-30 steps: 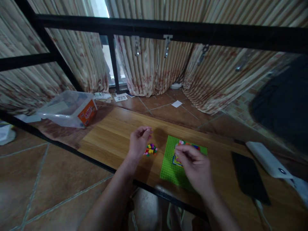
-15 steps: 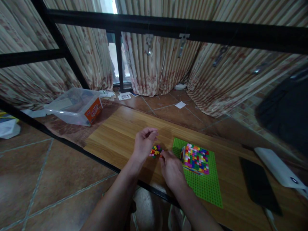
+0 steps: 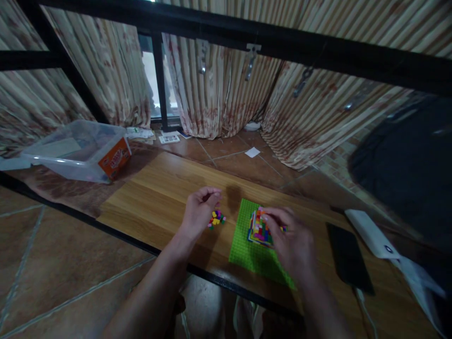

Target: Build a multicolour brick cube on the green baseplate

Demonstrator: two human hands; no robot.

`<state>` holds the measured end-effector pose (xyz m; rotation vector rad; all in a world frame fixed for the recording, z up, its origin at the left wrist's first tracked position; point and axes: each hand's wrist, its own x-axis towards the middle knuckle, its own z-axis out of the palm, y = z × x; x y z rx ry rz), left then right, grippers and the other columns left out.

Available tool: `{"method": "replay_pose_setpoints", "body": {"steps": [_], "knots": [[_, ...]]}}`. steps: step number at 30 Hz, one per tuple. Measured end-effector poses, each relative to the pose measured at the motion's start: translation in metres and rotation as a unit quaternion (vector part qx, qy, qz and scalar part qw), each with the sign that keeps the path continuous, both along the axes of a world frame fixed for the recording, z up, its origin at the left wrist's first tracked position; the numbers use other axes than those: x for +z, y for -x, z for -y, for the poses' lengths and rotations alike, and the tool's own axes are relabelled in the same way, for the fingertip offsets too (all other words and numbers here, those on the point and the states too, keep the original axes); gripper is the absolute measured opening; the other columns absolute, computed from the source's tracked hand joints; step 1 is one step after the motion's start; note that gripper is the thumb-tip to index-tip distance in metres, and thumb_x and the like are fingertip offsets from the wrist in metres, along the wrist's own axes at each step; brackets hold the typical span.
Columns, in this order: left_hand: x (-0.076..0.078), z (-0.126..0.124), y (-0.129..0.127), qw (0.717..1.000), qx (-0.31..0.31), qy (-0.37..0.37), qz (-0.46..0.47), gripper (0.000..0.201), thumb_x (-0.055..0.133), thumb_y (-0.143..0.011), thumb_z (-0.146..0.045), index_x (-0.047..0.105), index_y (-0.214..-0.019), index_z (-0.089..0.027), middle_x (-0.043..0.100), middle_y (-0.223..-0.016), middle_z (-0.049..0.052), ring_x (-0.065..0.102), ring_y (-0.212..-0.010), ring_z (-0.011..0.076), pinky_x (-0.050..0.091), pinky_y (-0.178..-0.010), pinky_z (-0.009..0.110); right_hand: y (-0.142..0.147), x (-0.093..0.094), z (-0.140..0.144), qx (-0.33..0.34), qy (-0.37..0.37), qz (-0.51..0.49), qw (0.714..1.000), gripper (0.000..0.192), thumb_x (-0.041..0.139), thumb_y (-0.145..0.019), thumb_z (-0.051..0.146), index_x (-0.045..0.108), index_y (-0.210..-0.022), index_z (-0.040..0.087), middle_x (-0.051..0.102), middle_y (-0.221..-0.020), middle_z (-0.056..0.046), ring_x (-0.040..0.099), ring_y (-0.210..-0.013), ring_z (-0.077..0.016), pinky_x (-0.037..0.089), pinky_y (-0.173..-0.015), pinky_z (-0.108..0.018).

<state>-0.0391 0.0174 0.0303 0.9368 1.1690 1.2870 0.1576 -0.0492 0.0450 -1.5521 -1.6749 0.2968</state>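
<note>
Fingers of the right hand [image 3: 293, 242] rest curled over the top of a multicoloured brick block [image 3: 259, 228], fingertips touching its studded upper face; whether a loose brick is pinched between them cannot be made out, since the hand is blurred. That block stands on a green baseplate [image 3: 247, 247], toward the plate's far right part, and the baseplate lies flat on a wooden tabletop [image 3: 155, 197].

Left of the plate, the left hand [image 3: 199, 214] sits with its heel on the wood and its fingers bent loosely inward — thumb and forefinger close together, though nothing can be seen gripped between them. Just beside its knuckles, between that hand and the baseplate, lies a small heap of loose bricks [image 3: 216, 219] in yellow, red, pink and green.

Further right on the table, a black phone [image 3: 348, 256] lies face up, well apart from the block, with a cable running off its near end. Beyond it lies a white oblong device [image 3: 369, 228]. On the floor to the far left stands a clear plastic tub [image 3: 76, 150] with an orange label. A black metal frame [image 3: 282, 44] crosses the upper view, with striped curtains [image 3: 226, 94] hanging behind it — a dark bundle [image 3: 406, 160] sits at the right.
</note>
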Motion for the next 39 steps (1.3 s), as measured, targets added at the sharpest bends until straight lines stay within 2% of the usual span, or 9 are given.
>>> {"method": "replay_pose_setpoints", "body": {"steps": [3,6,11,20,23,28,39], "knots": [[-0.002,-0.001,-0.003,1.0,-0.003,0.01,-0.002,0.021,0.07,-0.066,-0.03,0.069,-0.08,-0.014,0.065,-0.072,0.001,0.056,-0.059,0.0095,0.045,-0.059,0.022,-0.038,-0.003,-0.005,-0.056,-0.012,0.031,0.998,0.019,0.056,-0.087,0.035,0.069,-0.087,0.021,0.067,-0.091,-0.004,0.063,-0.081,-0.019,0.049,-0.074,-0.032],[-0.005,-0.001,-0.007,1.0,-0.009,0.015,-0.005,0.021,0.069,-0.067,-0.031,0.068,-0.08,-0.015,0.065,-0.072,0.001,0.057,-0.06,0.01,0.046,-0.059,0.022,-0.057,-0.01,-0.007,-0.074,-0.005,0.065,0.995,0.024,0.055,-0.085,0.038,0.07,-0.084,0.02,0.067,-0.09,-0.005,0.063,-0.083,-0.0206,0.049,-0.075,-0.034],[-0.007,-0.002,-0.012,1.0,-0.015,0.023,-0.005,0.021,0.069,-0.066,-0.031,0.068,-0.08,-0.015,0.065,-0.072,0.001,0.057,-0.061,0.0104,0.046,-0.058,0.022,-0.06,-0.018,-0.007,-0.071,0.001,0.115,0.991,0.029,0.052,-0.084,0.04,0.072,-0.08,0.02,0.066,-0.09,-0.008,0.062,-0.086,-0.0229,0.047,-0.08,-0.037],[-0.007,-0.003,-0.014,1.0,-0.018,0.018,-0.007,0.025,0.072,-0.063,-0.033,0.069,-0.079,-0.014,0.066,-0.072,0.002,0.057,-0.062,0.0109,0.046,-0.061,0.023,-0.058,-0.023,-0.007,-0.1,0.031,0.097,0.99,0.028,0.051,-0.08,0.038,0.071,-0.078,0.019,0.064,-0.09,-0.009,0.06,-0.085,-0.0243,0.047,-0.075,-0.037],[-0.006,-0.003,-0.015,1.0,-0.019,0.017,-0.011,0.026,0.072,-0.063,-0.034,0.069,-0.079,-0.014,0.066,-0.071,0.002,0.057,-0.061,0.011,0.045,-0.06,0.023,-0.057,-0.026,-0.008,-0.118,0.043,0.071,0.99,0.026,0.052,-0.078,0.038,0.071,-0.077,0.02,0.066,-0.091,-0.009,0.061,-0.082,-0.023,0.047,-0.072,-0.036],[-0.003,-0.001,-0.015,0.999,-0.018,0.016,-0.025,0.027,0.071,-0.064,-0.035,0.069,-0.08,-0.014,0.067,-0.072,0.002,0.057,-0.059,0.011,0.044,-0.057,0.023,-0.06,-0.035,-0.011,-0.15,0.094,-0.04,0.983,0.028,0.059,-0.074,0.042,0.071,-0.086,0.019,0.07,-0.089,-0.008,0.064,-0.075,-0.0217,0.049,-0.068,-0.034],[-0.006,-0.003,-0.015,0.999,-0.021,0.012,-0.021,0.027,0.071,-0.064,-0.036,0.069,-0.08,-0.015,0.067,-0.071,0.002,0.057,-0.06,0.0114,0.045,-0.059,0.023,-0.062,-0.035,-0.017,-0.182,0.125,-0.181,0.958,0.038,0.067,-0.064,0.046,0.073,-0.086,0.016,0.074,-0.087,-0.01,0.067,-0.081,-0.0253,0.051,-0.076,-0.038]]}}
